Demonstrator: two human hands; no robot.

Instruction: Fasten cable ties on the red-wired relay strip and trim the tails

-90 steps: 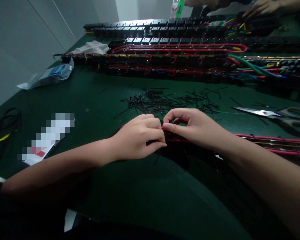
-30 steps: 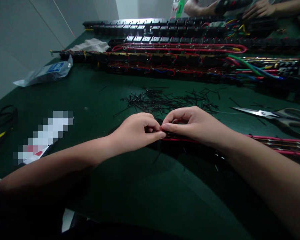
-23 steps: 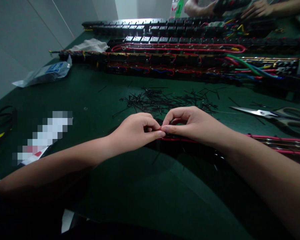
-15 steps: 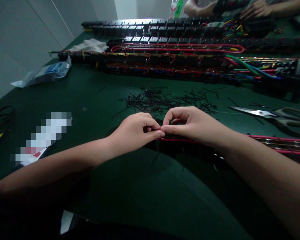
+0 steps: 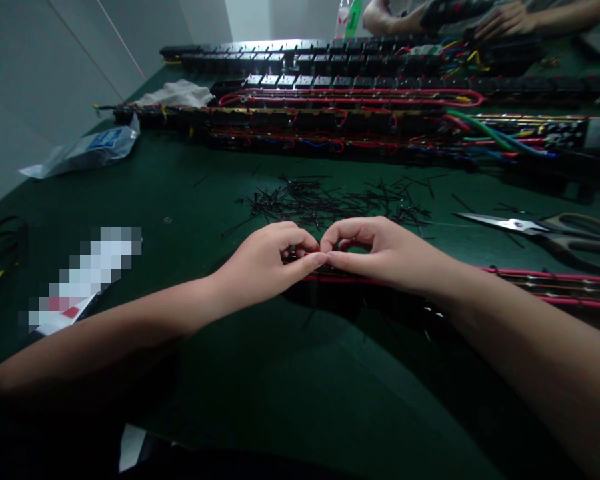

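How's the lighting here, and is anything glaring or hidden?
Head view: dim light, deep shadow on the green table below the left hand and right hand; head view: glare along the farthest black strip; head view: pixel blocks over most of the pale item.

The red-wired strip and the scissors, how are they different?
The red-wired strip is long; the scissors are shorter. Red wires run along the strip, while the scissors have pointed metal blades. The right hand hides part of the strip, but no hand covers the scissors. Both have shiny parts.
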